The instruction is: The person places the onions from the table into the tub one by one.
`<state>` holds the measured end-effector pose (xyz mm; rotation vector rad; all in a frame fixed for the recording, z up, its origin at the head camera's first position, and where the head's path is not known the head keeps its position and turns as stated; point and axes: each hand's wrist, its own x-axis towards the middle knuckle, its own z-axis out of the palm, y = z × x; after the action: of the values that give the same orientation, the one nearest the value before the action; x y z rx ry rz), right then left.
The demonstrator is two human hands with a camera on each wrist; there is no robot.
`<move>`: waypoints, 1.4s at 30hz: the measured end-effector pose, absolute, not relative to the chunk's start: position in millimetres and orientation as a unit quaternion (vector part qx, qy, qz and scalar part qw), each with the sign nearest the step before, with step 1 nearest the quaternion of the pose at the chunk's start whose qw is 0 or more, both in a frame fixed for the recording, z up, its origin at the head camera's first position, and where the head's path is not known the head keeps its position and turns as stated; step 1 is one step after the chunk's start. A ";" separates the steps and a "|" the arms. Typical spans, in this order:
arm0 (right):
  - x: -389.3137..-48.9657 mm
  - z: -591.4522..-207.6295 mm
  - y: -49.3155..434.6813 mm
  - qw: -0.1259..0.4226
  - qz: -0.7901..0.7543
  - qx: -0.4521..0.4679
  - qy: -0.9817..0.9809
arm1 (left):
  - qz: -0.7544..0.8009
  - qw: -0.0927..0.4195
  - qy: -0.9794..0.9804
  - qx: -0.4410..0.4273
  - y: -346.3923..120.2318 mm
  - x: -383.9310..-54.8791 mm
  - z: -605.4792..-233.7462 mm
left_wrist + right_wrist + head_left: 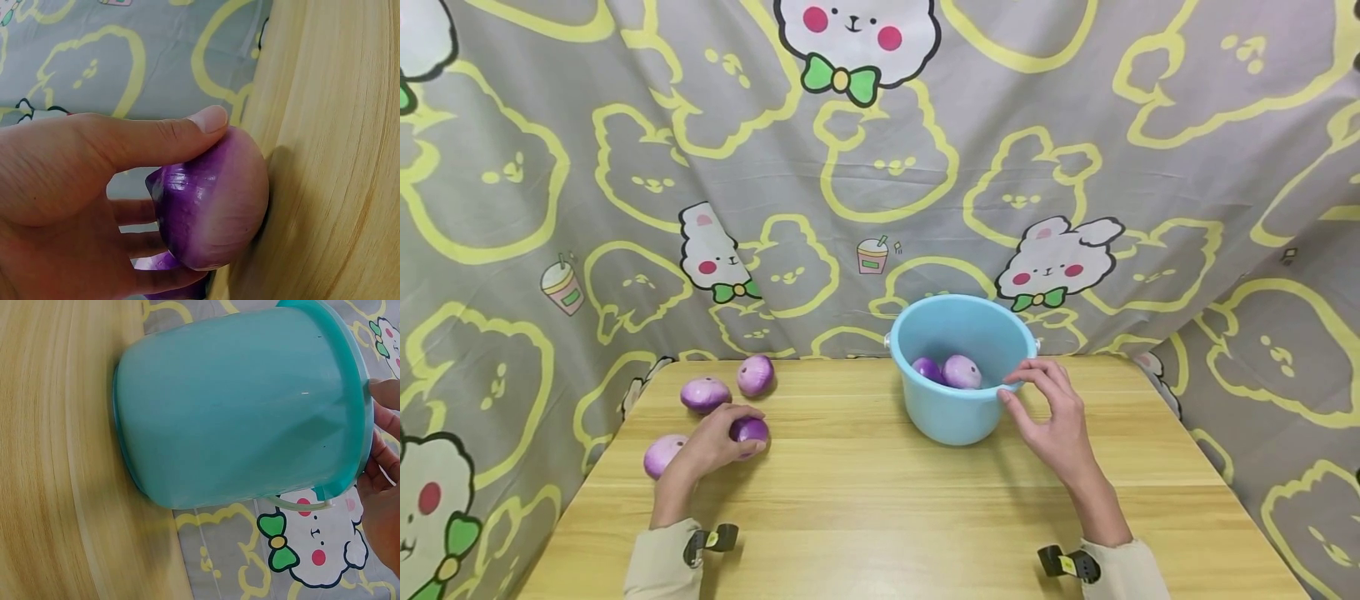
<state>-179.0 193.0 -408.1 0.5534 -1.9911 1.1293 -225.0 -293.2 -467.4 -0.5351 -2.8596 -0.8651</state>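
Note:
My left hand (718, 442) grips a purple toy onion (215, 200), thumb on one side and fingers round the other. That onion is at the tabletop, its pale end toward the wood. Close by on the table lie more onions: one pale purple (661, 455) beside the wrist, one (706, 395) behind the hand and another (756, 376) farther back. At the right, a light blue bucket (955, 417) stands upright, and my right hand (1056, 412) pinches its rim at the near right. Inside the bucket are a pale onion (962, 372) and a darker one (927, 369).
The wooden table (865, 508) meets a grey patterned curtain (880, 183) at its back edge. A thin bucket handle (300, 504) hangs along the bucket's side. Each wrist wears a strapped black camera.

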 end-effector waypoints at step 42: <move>-177.2 -409.7 191.6 0.378 0.440 0.210 -0.787 | -0.313 0.118 -0.930 -0.155 -286.9 -225.0 -455.8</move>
<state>-177.2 191.6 -409.7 0.5362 -2.0122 1.1254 -225.0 -286.9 -455.8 -0.4545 -2.7190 -0.9154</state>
